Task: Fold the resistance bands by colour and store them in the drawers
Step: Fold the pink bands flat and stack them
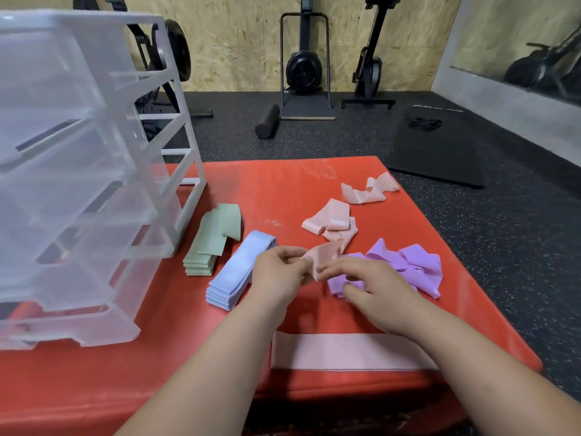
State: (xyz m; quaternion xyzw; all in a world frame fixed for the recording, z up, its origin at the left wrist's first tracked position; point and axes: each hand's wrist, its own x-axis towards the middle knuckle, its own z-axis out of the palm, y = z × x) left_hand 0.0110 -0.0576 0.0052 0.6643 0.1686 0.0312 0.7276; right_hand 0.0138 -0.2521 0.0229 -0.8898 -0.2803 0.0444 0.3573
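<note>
A pink band (325, 254) is pinched between my left hand (278, 272) and my right hand (374, 284), just above the red mat (283, 190). Under my right hand lies a loose heap of purple bands (408, 262). More loose pink bands lie further back, one heap (330, 223) in the middle and another (369, 188) near the mat's far edge. A flat pink band (345, 352) lies below my forearms. A folded blue stack (239, 272) and a folded green stack (213, 240) rest to the left. The clear plastic drawer unit (78, 171) stands at the left with its drawers pushed in.
The red mat drops off at its right edge (471, 278) onto dark speckled floor. On that floor lie a black foam roller (267, 121) and a black mat (440, 146). Exercise machines (305, 64) stand against the wooden back wall.
</note>
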